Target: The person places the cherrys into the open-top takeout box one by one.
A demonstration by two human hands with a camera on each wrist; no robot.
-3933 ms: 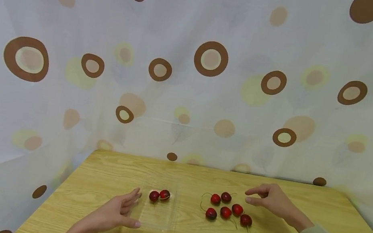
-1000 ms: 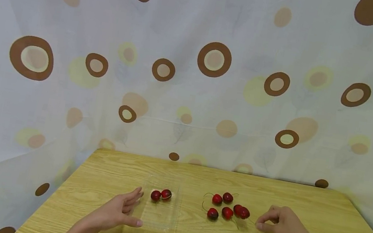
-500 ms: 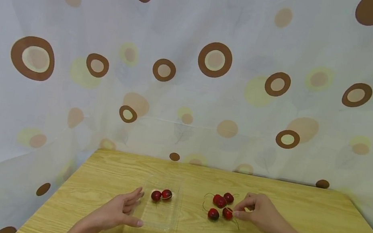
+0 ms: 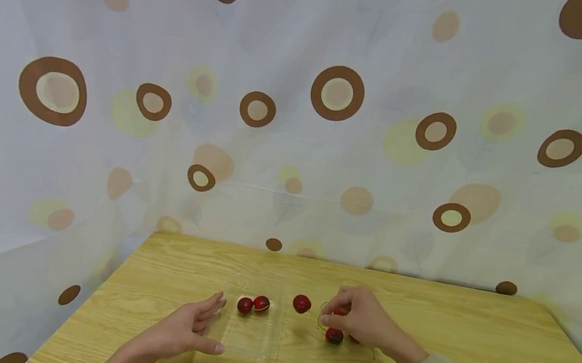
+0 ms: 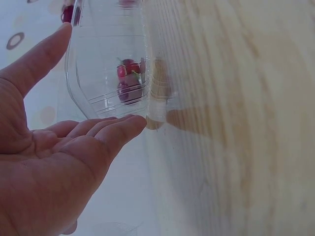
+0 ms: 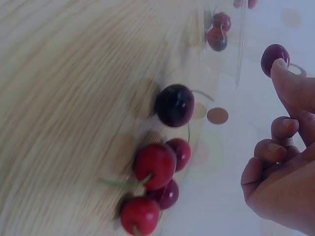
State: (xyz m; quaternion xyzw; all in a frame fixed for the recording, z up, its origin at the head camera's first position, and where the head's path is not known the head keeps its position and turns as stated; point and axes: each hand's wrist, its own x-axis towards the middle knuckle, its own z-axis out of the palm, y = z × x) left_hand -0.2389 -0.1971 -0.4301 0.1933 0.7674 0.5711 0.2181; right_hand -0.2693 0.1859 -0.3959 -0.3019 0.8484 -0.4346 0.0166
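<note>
My right hand (image 4: 363,320) pinches a cherry (image 4: 301,304) by its stem between thumb and forefinger. The fruit hangs off to the left of the fingertips, a short way right of a clear plastic container (image 4: 249,347). In the right wrist view, the other fingers are curled in and the held cherry (image 6: 274,60) shows beyond the thumb. Two cherries (image 4: 245,306) lie inside the container. My left hand (image 4: 181,330) is at its left side, thumb and fingers spread around the near left corner. Fingertips (image 5: 133,125) sit right at the container wall in the left wrist view.
Several loose cherries (image 6: 155,166) with stems lie on the wooden table (image 4: 451,321), partly hidden under my right hand in the head view. A dark cherry (image 6: 174,105) is nearest the container. A dotted curtain (image 4: 294,163) rises behind the table.
My right hand has taken the rightmost cherry by its stem and carried it left across the other cherries, towards the container. My left hand has stayed in place.
</note>
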